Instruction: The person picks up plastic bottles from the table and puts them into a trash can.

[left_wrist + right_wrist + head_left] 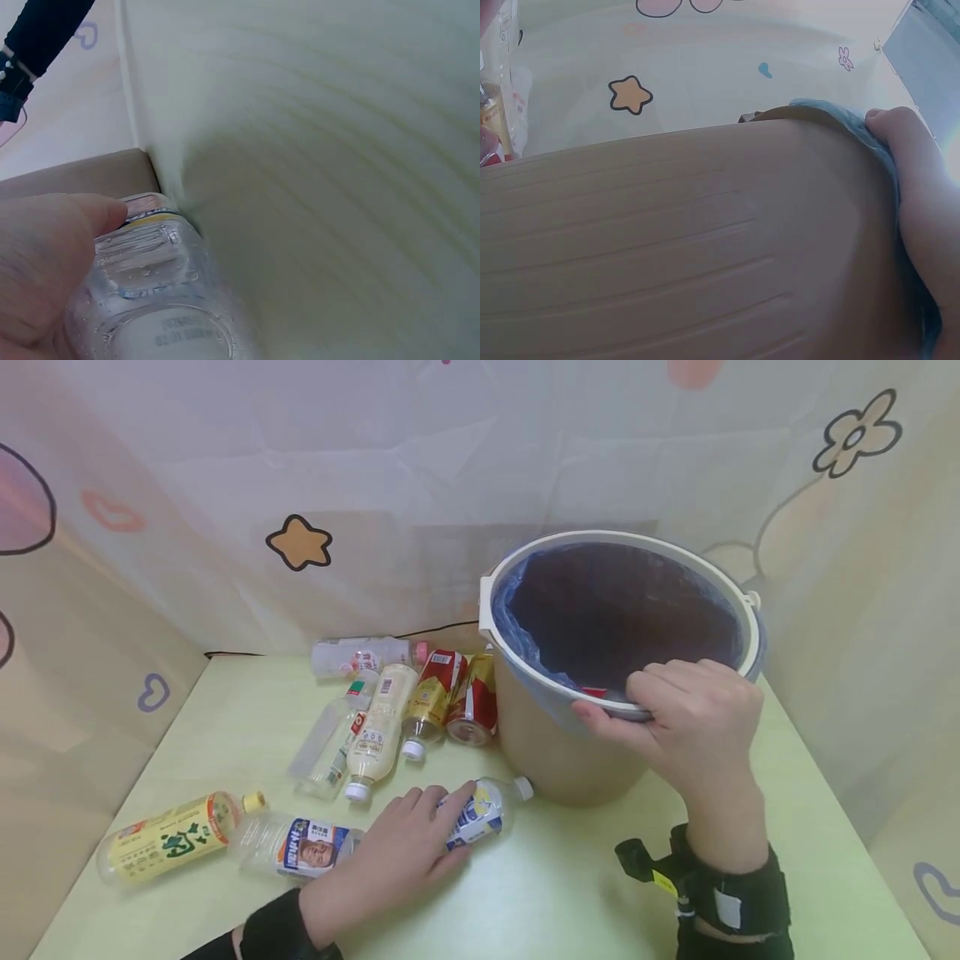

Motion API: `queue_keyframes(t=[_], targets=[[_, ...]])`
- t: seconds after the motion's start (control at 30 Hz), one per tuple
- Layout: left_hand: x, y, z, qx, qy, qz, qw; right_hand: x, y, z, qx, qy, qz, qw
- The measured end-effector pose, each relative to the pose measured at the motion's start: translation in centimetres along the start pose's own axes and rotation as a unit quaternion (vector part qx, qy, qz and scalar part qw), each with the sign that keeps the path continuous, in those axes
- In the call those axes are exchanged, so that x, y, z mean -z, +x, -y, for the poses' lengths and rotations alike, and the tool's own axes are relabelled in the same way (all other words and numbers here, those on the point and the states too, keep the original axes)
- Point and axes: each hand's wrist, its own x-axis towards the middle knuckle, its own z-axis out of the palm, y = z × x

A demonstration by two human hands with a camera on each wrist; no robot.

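Pale green tabletop (570, 893); printed cloth backdrop (510, 468). Left grip (416, 831): fingers around clear plastic bottle with blue-and-white label (486, 812), lying just beside round beige blue-lined bin (570, 768). Right grip (697, 718): curled over bin's near rim. Beyond, left of bin: red-and-gold can (476, 706).

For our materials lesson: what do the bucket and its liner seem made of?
The bucket looks like matte tan plastic, going by its moulded ridges in the right wrist view. Its liner seems thin, slightly shiny plastic film, being translucent and crinkled.
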Motion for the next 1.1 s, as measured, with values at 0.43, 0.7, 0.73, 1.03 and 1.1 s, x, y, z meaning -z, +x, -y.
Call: queue_keyframes(t=[0.43, 0.7, 0.73, 1.03, 1.1], targets=[[2.6, -0.2, 0.2, 0.039, -0.07, -0.019, 0.9966, 0.4, -0.2, -0.2, 0.006, -0.013, 0.024, 1.0], [6.1, -0.4, 1.9, 0.098, -0.095, -0.073, 0.988, 0.2, 0.0, -0.1, 0.006, -0.007, 0.021, 1.0], [6.5, -0.4, 2.2, 0.105, -0.099, -0.077, 0.9864, 0.2, 0.0, -0.1, 0.006, -0.007, 0.023, 1.0], [9.5, 0.0, 4.8, 0.134, -0.122, -0.138, 0.9737, 0.2, -0.1, -0.2, 0.008, -0.013, 0.029, 0.999], [10.7, 0.4, 5.2, 0.14, -0.123, -0.147, 0.9713, 0.2, -0.1, -0.2, 0.007, -0.013, 0.027, 1.0]])
